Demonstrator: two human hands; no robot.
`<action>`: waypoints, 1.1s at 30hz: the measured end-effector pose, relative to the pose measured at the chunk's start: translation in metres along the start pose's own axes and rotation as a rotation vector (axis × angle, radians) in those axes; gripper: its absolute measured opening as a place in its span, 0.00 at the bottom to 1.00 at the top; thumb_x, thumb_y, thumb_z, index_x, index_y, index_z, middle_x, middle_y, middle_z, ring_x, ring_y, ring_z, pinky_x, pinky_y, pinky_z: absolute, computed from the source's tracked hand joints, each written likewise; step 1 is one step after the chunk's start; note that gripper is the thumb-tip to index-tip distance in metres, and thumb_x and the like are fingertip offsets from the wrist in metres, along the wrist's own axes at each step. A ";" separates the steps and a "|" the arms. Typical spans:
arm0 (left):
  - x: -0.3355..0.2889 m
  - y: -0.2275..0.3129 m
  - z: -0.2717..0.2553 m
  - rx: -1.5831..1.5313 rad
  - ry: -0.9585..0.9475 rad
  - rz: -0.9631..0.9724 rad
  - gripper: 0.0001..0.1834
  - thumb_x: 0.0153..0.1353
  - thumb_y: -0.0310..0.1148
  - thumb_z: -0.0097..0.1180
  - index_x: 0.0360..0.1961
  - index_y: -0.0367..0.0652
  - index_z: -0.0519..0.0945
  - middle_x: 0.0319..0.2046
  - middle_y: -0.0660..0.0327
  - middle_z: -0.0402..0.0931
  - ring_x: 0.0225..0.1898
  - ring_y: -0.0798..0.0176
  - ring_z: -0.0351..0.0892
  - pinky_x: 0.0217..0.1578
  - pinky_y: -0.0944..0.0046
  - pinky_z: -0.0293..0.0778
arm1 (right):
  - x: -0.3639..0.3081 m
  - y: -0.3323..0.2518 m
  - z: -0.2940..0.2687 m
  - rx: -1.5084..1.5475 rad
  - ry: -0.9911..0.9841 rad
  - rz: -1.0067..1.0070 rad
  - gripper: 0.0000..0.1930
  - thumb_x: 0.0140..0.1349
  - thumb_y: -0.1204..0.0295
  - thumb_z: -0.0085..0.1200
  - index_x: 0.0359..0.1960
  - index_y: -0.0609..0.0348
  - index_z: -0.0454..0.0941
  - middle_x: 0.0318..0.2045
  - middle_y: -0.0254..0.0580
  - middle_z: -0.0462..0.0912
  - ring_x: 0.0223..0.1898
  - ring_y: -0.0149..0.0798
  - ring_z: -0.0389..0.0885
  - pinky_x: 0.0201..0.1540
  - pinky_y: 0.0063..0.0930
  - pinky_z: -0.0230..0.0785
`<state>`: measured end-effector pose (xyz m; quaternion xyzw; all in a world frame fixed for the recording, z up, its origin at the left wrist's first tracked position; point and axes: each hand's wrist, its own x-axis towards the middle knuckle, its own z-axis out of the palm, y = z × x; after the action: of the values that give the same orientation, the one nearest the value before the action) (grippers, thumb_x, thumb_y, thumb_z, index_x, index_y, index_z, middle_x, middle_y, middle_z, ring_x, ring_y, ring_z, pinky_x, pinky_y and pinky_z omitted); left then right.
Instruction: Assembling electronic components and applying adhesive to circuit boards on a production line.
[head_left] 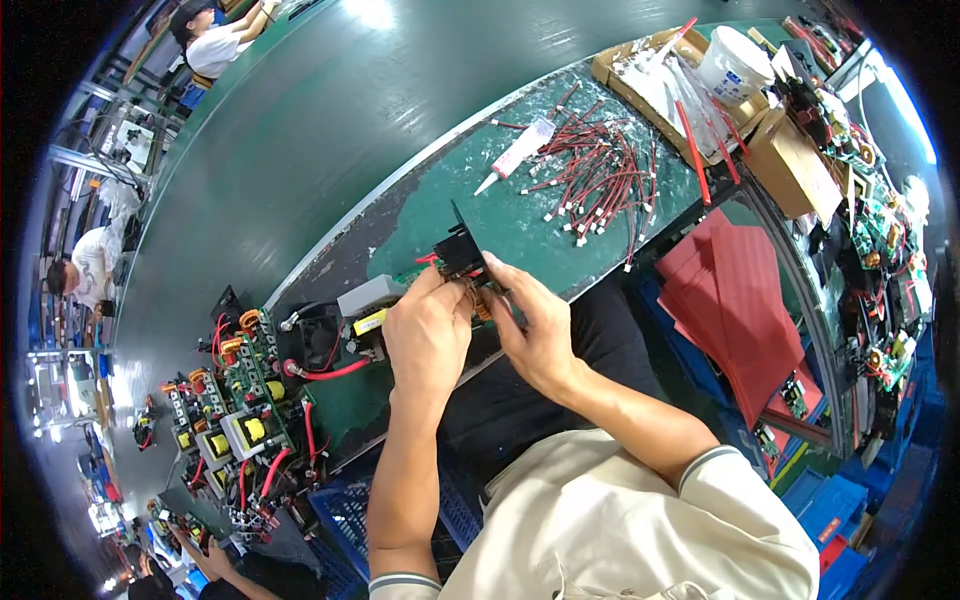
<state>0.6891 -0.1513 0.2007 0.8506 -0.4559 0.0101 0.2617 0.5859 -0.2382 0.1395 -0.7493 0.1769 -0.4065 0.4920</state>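
Both my hands grip a circuit board assembly with a black end panel (463, 250), held above the near edge of the bench. My left hand (428, 330) is closed round its left side, where a bit of red wire and green board shows. My right hand (537, 330) pinches the black panel's right side; copper-coloured coils show between the hands. My fingers hide most of the board. Just left of my left hand lies another assembly with a black fan (308, 340), a thick red cable (338, 371) and a grey block (370, 296).
Beyond my hands lie a white tube (520, 150) and a pile of red-black wires (605, 180). A cardboard tray (630, 70) bears a white bucket (735, 65). Several circuit boards (235, 420) stand at left. Red sheets (735, 310) lie at right. Other people work across the wide green surface (330, 130).
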 end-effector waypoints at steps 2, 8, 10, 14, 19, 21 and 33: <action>0.000 -0.005 0.003 -0.129 0.006 0.006 0.06 0.54 0.23 0.61 0.35 0.38 0.84 0.33 0.53 0.80 0.31 0.49 0.81 0.32 0.54 0.76 | 0.007 0.002 -0.003 -0.020 -0.038 0.013 0.20 0.62 0.85 0.56 0.57 0.67 0.76 0.45 0.52 0.84 0.44 0.39 0.86 0.47 0.26 0.77; -0.009 -0.006 0.001 -0.630 -0.035 -0.126 0.19 0.57 0.14 0.59 0.49 0.34 0.74 0.46 0.54 0.73 0.42 0.58 0.84 0.40 0.62 0.81 | 0.017 0.015 -0.004 0.156 -0.004 0.158 0.18 0.65 0.82 0.56 0.57 0.68 0.75 0.42 0.41 0.84 0.42 0.25 0.80 0.46 0.24 0.76; -0.014 -0.016 0.004 -0.700 -0.024 -0.100 0.17 0.58 0.13 0.58 0.48 0.34 0.73 0.47 0.54 0.72 0.43 0.58 0.84 0.42 0.62 0.81 | 0.019 0.017 -0.004 0.166 -0.018 0.151 0.17 0.66 0.82 0.56 0.57 0.68 0.75 0.41 0.40 0.83 0.42 0.24 0.79 0.46 0.23 0.76; -0.019 -0.024 0.001 -0.781 -0.024 -0.089 0.11 0.59 0.13 0.58 0.41 0.32 0.73 0.42 0.58 0.72 0.44 0.63 0.83 0.45 0.66 0.80 | 0.018 0.020 -0.003 0.163 -0.045 0.231 0.15 0.66 0.81 0.55 0.54 0.68 0.76 0.39 0.38 0.84 0.41 0.24 0.79 0.45 0.22 0.75; -0.017 -0.019 -0.011 -0.607 -0.013 -0.086 0.07 0.57 0.13 0.62 0.37 0.30 0.80 0.35 0.61 0.76 0.38 0.68 0.81 0.41 0.69 0.78 | 0.018 0.023 -0.003 0.137 -0.051 0.252 0.14 0.66 0.81 0.55 0.53 0.67 0.76 0.37 0.38 0.84 0.40 0.23 0.79 0.44 0.23 0.75; -0.017 -0.023 -0.010 -0.587 0.023 -0.010 0.10 0.54 0.13 0.64 0.38 0.32 0.85 0.35 0.60 0.79 0.34 0.70 0.80 0.37 0.71 0.78 | 0.019 0.023 -0.003 0.108 -0.050 0.201 0.14 0.66 0.81 0.56 0.54 0.67 0.76 0.37 0.39 0.85 0.38 0.24 0.80 0.43 0.23 0.75; -0.004 -0.012 -0.010 -0.550 0.049 -0.171 0.10 0.55 0.17 0.64 0.40 0.33 0.86 0.34 0.59 0.81 0.33 0.69 0.81 0.33 0.70 0.74 | 0.019 0.018 -0.006 0.066 -0.049 0.124 0.17 0.65 0.82 0.56 0.55 0.68 0.76 0.41 0.47 0.85 0.41 0.30 0.84 0.44 0.27 0.77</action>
<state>0.6982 -0.1385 0.2035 0.7826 -0.3619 -0.1155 0.4932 0.5953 -0.2627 0.1329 -0.7300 0.1977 -0.3625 0.5447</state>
